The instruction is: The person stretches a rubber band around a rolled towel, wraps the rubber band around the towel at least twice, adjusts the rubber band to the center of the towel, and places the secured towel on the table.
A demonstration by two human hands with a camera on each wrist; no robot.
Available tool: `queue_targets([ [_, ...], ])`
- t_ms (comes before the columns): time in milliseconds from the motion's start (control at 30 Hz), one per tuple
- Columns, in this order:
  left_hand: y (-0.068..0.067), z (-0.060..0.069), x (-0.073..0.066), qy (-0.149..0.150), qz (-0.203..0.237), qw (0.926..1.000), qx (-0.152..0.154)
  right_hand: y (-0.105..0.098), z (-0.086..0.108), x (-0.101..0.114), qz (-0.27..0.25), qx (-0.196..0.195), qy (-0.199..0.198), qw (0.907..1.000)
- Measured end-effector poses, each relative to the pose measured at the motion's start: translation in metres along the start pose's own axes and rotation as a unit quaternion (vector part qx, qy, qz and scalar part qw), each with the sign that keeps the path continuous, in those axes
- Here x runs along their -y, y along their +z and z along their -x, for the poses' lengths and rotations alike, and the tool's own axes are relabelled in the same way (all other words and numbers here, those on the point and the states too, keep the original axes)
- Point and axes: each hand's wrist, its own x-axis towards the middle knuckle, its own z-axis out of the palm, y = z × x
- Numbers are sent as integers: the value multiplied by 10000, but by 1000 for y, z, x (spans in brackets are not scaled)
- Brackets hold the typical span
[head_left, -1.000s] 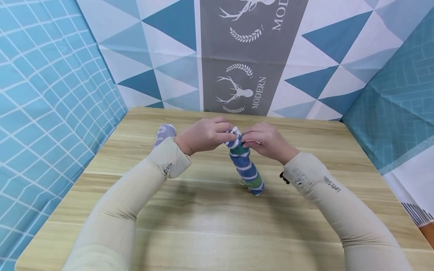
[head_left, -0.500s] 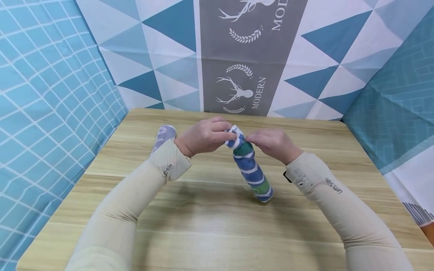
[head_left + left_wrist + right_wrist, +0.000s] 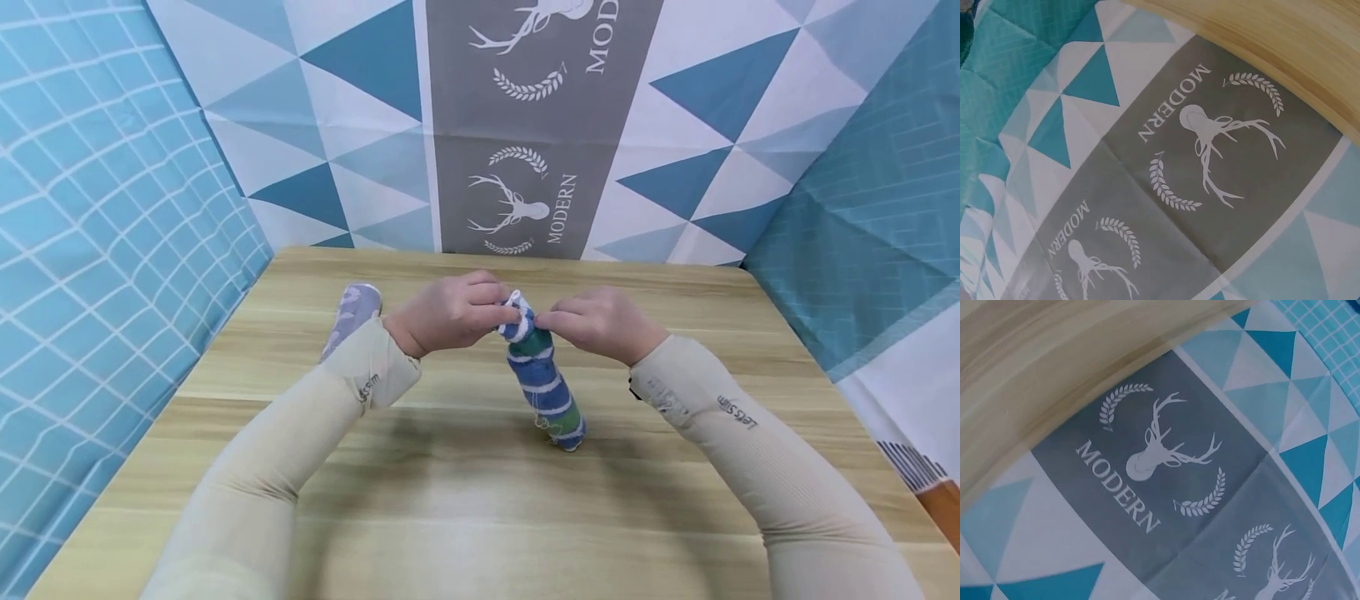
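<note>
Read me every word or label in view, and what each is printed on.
"MODERN": grey backdrop panel, repeated.
"MOD": same panel, cut off at the head view's top.
"Let's Slim": right sleeve.
"Slim": left sleeve; beginning unclear.
Print on right cuff: too blurred to read.

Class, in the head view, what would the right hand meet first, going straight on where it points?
The striped cloth roll, which the right hand appears to be touching; beyond it the left hand looks next, though depth is unclear.
</note>
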Motion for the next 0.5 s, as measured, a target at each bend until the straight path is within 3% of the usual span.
queue_targets([
  [167,4,0,-2,-29,59,9999,-153,4,3,2,-470,-202,336,9981],
  [333,11,-2,-3,-49,-1,9992,-407,8,6,4,-1236,-641,580,9886],
  [500,18,-2,-4,-203,9,9975,-670,13,3,4,-1470,-806,676,9835],
])
